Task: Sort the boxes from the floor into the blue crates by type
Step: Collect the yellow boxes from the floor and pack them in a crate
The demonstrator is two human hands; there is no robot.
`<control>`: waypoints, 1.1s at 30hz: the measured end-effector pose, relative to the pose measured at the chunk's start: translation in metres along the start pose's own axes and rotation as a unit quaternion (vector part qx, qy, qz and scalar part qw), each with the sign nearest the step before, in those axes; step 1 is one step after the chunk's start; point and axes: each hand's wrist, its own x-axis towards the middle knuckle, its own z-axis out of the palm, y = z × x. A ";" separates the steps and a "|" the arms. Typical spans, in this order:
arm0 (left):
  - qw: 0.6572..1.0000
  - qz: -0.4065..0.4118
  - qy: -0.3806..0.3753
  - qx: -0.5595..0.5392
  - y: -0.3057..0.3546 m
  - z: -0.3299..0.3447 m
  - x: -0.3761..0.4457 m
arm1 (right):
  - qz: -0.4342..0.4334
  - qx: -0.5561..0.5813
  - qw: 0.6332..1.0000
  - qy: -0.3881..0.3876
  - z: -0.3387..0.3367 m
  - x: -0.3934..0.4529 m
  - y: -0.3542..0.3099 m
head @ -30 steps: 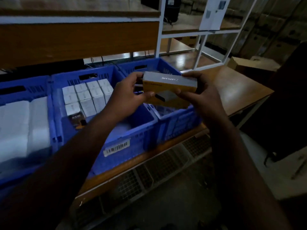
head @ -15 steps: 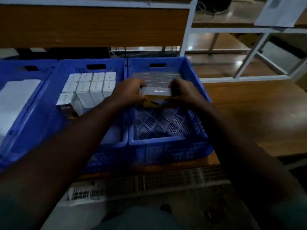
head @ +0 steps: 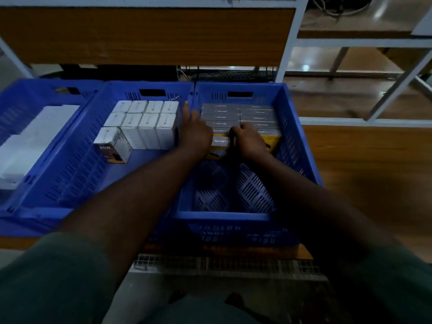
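Three blue crates stand side by side on a wooden bench. The right crate (head: 304,150) holds two rows of grey-topped yellow boxes (head: 254,113) along its far wall. My left hand (head: 195,135) and my right hand (head: 251,142) grip the two ends of one more grey-and-yellow box (head: 221,144), set against the front of the left row. My left index finger points up along the crate's left wall. The middle crate (head: 77,164) holds upright white boxes (head: 145,127) and a tilted box marked 65W (head: 112,149). Flat white boxes (head: 35,141) fill the left crate (head: 14,99).
The near half of the right crate shows bare perforated floor (head: 233,192). Bench top (head: 374,174) extends to the right. A wooden shelf panel (head: 140,36) and white metal frame (head: 286,47) hang over the crates. A wire mesh tray (head: 222,263) runs under the bench edge.
Both hands carried the grey-and-yellow box from above the crates down into the right crate, up against the row of like boxes. The view tilted down and closer.
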 end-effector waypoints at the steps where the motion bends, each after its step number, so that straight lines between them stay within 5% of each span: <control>1: 1.000 0.001 -0.011 0.004 0.001 0.004 0.004 | -0.002 -0.001 1.000 0.000 0.003 0.003 0.001; 5: 0.999 -0.044 -0.009 -0.020 0.006 0.021 0.030 | 0.004 -0.008 1.000 -0.003 0.012 0.008 0.001; 9: 0.995 0.003 -0.089 -0.036 0.013 0.025 0.037 | 0.001 -0.013 1.000 -0.011 0.017 0.013 0.005; 15: 0.990 0.007 0.012 -0.142 0.017 0.038 0.055 | -0.078 -0.107 0.991 0.001 0.020 0.014 0.009; 18: 0.996 0.023 -0.010 -0.089 0.024 0.033 0.055 | -0.066 -0.152 0.985 0.041 0.021 0.015 0.012; 22: 0.991 0.010 -0.041 -0.125 0.036 0.049 0.065 | -0.073 -0.236 0.968 -0.039 0.028 0.020 0.024; 33: 0.992 -0.033 0.029 -0.118 0.067 0.079 0.092 | -0.084 -0.203 0.976 -0.010 0.054 0.024 0.036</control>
